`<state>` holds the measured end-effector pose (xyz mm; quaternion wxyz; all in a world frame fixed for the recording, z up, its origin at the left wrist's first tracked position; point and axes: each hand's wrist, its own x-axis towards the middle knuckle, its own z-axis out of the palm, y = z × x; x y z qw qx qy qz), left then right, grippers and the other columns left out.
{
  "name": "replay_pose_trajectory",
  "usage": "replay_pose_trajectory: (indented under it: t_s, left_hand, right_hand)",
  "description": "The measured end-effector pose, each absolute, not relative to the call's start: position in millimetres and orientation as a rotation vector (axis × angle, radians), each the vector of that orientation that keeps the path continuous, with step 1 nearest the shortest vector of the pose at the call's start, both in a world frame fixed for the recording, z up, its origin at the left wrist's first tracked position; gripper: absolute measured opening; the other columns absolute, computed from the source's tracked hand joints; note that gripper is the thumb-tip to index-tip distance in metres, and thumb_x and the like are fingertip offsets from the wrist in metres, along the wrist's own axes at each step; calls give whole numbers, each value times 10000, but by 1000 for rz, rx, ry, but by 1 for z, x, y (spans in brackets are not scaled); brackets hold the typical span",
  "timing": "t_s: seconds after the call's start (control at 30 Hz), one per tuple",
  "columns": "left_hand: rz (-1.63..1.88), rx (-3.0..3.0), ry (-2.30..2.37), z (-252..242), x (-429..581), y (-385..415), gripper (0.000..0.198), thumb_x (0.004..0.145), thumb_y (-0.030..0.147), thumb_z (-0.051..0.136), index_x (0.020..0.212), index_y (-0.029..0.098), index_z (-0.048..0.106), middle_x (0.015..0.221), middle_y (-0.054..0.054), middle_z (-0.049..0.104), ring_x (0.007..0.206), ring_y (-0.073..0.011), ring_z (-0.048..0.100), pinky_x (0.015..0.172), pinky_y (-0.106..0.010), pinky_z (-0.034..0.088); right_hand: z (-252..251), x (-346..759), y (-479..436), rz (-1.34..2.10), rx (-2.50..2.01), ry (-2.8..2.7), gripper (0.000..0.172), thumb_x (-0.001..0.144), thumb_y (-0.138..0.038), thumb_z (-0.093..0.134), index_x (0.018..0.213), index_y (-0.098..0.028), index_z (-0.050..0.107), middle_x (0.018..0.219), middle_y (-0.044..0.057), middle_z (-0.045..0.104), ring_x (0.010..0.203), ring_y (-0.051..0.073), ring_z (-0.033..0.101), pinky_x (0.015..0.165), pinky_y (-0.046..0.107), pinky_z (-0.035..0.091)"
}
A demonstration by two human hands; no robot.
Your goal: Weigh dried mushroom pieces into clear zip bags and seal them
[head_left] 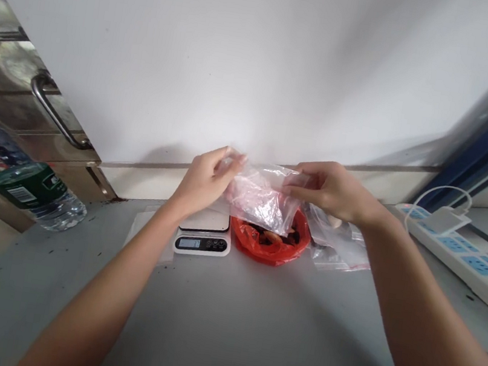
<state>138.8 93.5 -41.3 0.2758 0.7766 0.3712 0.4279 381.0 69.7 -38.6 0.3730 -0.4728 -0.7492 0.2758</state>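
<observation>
Between my two hands hangs a clear plastic bag (264, 201), above a bowl lined with a red plastic bag (270, 251). My left hand (210, 178) pinches the bag's left edge between thumb and fingers. On the other side, my right hand (332, 190) grips the right edge. Dark pieces and a lighter one lie in the red-lined bowl, partly hidden by the clear bag. Just left of the bowl stands a white digital kitchen scale (202, 244) with a lit display; my left hand is over its back part.
More clear bags (339, 246) lie right of the bowl, one holding something pale. Flat clear plastic (140, 232) lies left of the scale. A water bottle (36, 189) stands at the left, and a power strip (466, 256) with a plugged-in charger at the right. A white wall rises behind.
</observation>
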Motion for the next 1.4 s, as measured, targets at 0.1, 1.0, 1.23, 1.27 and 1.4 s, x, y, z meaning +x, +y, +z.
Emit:
replay_pose_trajectory:
  t_s: [0.1,1.0,1.23,1.27,1.4]
  left_hand:
    - [1298,2033,1028,-49,136,91,277,1008,401,512,797,223,522,434,93,449,347,-92,480,408,-211,367]
    - [1225,1841,1719,-127,-59,56,362,924,492,474,1036,213,676,1086,-109,755,1051,-266,699,882,-375,568]
    - [615,2285,1608,-156,-40,57,464,1004,492,427,1308,257,689,1483,-94,593,1458,-334,435,1209,-549,312]
    - [525,2305,1645,-159,-39,58,484,1018,499,397,1367,276,649,1537,-96,538,1491,-345,382,1203,-587,296]
    - [98,2384,1812,-158,-33,59,539,1055,555,268,1534,381,444,1661,-75,349,1552,-362,249,1179,-653,274]
  right_hand:
    - [-41,367,68,871,-1152,-1776,342,628,-429,867,763,-178,678,612,-32,594,556,115,512,505,260,392]
    - [-147,148,37,-172,-647,-2700,205,945,-74,553,911,-145,742,1076,138,770,962,260,704,692,327,555]
    - [-154,150,37,90,-678,-2856,251,1025,-186,490,1088,-141,729,1112,99,761,1036,241,692,861,354,569]
    - [-152,152,39,124,-675,-2866,258,1026,-182,484,1098,-134,727,1124,101,760,1044,241,695,879,359,570]
    - [-146,162,37,158,-529,-2868,241,995,-131,503,1059,-110,735,1091,121,768,1044,233,707,942,358,564]
